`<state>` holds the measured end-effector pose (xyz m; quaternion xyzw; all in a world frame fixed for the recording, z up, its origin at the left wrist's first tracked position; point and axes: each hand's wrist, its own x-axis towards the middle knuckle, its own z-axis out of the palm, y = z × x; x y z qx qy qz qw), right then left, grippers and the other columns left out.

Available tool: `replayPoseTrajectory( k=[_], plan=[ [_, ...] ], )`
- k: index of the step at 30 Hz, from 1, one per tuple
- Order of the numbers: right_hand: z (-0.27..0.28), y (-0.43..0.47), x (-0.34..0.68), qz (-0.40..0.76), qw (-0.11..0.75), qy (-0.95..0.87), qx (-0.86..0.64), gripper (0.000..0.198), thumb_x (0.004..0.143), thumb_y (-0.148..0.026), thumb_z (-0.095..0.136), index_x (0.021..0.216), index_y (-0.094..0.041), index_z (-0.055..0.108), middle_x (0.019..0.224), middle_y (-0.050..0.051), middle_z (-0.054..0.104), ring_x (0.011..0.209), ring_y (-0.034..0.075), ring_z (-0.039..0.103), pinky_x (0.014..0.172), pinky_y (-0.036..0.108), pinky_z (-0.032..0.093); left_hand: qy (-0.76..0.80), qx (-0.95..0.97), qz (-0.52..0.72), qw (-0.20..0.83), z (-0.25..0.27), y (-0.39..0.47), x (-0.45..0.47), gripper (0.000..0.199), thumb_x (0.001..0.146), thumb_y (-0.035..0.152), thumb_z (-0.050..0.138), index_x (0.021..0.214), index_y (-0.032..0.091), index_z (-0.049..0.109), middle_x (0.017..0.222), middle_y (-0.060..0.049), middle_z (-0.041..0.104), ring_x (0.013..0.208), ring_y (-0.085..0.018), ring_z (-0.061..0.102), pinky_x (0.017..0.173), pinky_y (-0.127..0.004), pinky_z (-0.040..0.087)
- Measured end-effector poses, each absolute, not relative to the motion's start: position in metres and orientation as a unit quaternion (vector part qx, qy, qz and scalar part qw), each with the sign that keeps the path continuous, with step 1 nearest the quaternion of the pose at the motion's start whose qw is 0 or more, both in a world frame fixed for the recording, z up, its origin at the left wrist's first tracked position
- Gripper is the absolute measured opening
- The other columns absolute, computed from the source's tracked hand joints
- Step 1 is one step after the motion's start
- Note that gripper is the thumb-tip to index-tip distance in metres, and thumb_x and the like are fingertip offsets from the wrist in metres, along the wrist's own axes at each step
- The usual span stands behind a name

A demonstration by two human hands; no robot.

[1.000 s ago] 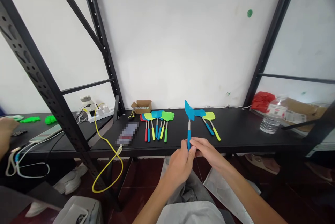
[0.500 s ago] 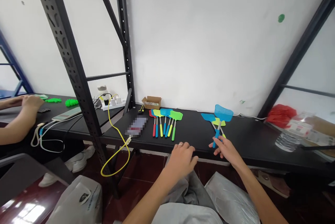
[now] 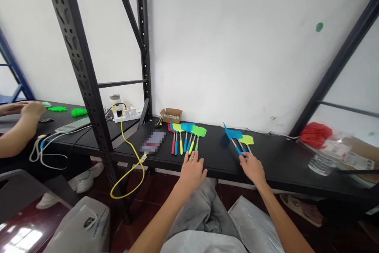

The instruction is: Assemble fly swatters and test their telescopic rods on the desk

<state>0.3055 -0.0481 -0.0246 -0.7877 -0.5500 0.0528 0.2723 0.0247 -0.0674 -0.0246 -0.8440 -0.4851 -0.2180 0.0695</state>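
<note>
My right hand [image 3: 253, 168] is closed around the lower handle of a blue fly swatter [image 3: 237, 150], whose head is turned nearly edge-on to the left. Just behind it lie another blue fly swatter [image 3: 236, 134] and a yellow-green fly swatter [image 3: 246, 139], their handle ends partly hidden by that hand. My left hand [image 3: 192, 171], a ring on one finger, has its fingers spread at the table's front edge. Its fingertips are at the handle of a green fly swatter [image 3: 199, 131], the rightmost in an overlapping row with red [image 3: 173, 147], yellow [image 3: 181, 147] and blue [image 3: 187, 127] swatters.
A phone [image 3: 153, 141] with a yellow cable [image 3: 136, 154] and a small open cardboard box [image 3: 171, 115] are left of the row. A water bottle [image 3: 325, 158] and red plastic bag [image 3: 316, 133] stand right. Another person's hand [image 3: 34, 109] works beyond the black shelf post [image 3: 77, 55].
The blue swatter in my right hand has swung left, its head now turned edge-on. My left hand has moved left and forward to the green swatter's handle.
</note>
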Motion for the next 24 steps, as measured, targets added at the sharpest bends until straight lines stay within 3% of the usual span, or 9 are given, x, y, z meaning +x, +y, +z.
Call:
replayPoseTrajectory(
  k=[3, 8, 11, 17, 24],
  plan=[
    [-0.018, -0.04, 0.296, 0.029, 0.251, -0.511, -0.822, 0.037, 0.087, -0.042, 0.046, 0.117, -0.024, 0.058, 0.1, 0.012, 0.069, 0.096, 0.032, 0.064, 0.074, 0.039, 0.045, -0.481, -0.848, -0.215, 0.061, -0.021, -0.069, 0.025, 0.035, 0.092, 0.037, 0.046, 0.115, 0.015, 0.062, 0.139, -0.019, 0.049, 0.13, -0.03, 0.045, 0.114, -0.051, 0.019],
    [-0.011, -0.035, 0.286, 0.013, 0.221, -0.494, -0.841, 0.043, 0.086, -0.045, 0.048, 0.123, -0.024, 0.056, 0.096, 0.013, 0.066, 0.092, 0.034, 0.064, 0.074, 0.041, 0.046, -0.469, -0.853, -0.221, 0.059, -0.018, -0.07, 0.026, 0.032, 0.092, 0.036, 0.046, 0.109, 0.016, 0.065, 0.135, -0.017, 0.052, 0.125, -0.029, 0.05, 0.114, -0.051, 0.02],
    [-0.011, -0.042, 0.281, 0.007, 0.233, -0.51, -0.828, 0.044, 0.087, -0.044, 0.046, 0.126, -0.026, 0.055, 0.097, 0.011, 0.067, 0.09, 0.032, 0.064, 0.074, 0.041, 0.047, -0.469, -0.854, -0.217, 0.056, -0.016, -0.071, 0.027, 0.032, 0.091, 0.036, 0.047, 0.108, 0.016, 0.066, 0.134, -0.017, 0.053, 0.12, -0.028, 0.053, 0.113, -0.051, 0.022],
    [-0.018, -0.052, 0.278, -0.04, 0.264, -0.536, -0.801, 0.037, 0.09, -0.037, 0.041, 0.119, -0.028, 0.062, 0.116, 0.011, 0.061, 0.092, 0.027, 0.063, 0.073, 0.036, 0.047, -0.466, -0.856, -0.221, 0.047, -0.011, -0.074, 0.027, 0.03, 0.091, 0.035, 0.048, 0.108, 0.018, 0.066, 0.125, -0.013, 0.056, 0.112, -0.028, 0.056, 0.109, -0.05, 0.028],
    [-0.015, -0.047, 0.277, -0.026, 0.218, -0.53, -0.819, 0.039, 0.088, -0.037, 0.045, 0.123, -0.027, 0.06, 0.096, 0.01, 0.068, 0.09, 0.029, 0.064, 0.074, 0.038, 0.047, -0.455, -0.853, -0.253, 0.037, -0.009, -0.075, 0.029, 0.023, 0.09, 0.031, 0.049, 0.102, 0.02, 0.066, 0.103, -0.008, 0.055, 0.097, -0.024, 0.056, 0.095, -0.042, 0.04]
  ],
)
